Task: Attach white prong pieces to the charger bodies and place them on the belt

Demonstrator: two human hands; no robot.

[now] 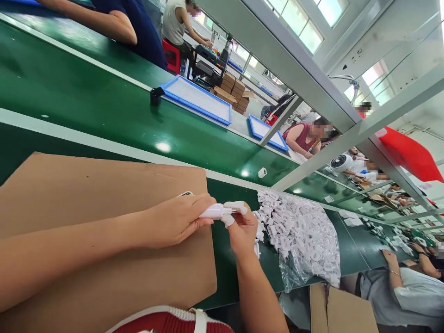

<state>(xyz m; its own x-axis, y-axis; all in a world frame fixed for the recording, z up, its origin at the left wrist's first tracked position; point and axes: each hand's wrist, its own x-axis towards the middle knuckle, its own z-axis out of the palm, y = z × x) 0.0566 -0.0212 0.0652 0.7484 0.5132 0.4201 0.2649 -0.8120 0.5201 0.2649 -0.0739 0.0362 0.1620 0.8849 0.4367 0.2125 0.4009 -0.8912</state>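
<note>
My left hand (189,217) reaches in from the left and is closed around a white rounded plastic piece (212,211) with thin metal pins at its right end. My right hand (243,229) comes up from below, with white finger cots on the thumb and a finger. Its fingertips pinch at the metal pins; whether a separate small part is between them, I cannot tell. Behind my left hand shows the thin edge of another object (186,193), mostly hidden. Both hands are above the right edge of a brown cardboard sheet (138,273).
A heap of small white plastic parts (294,226) lies on clear plastic bagging to the right. Beyond runs a green conveyor belt (114,120) with a white part (262,172) on it. Blue-rimmed trays (197,99) line the far side. An open carton (347,310) stands below right. Other people sit nearby.
</note>
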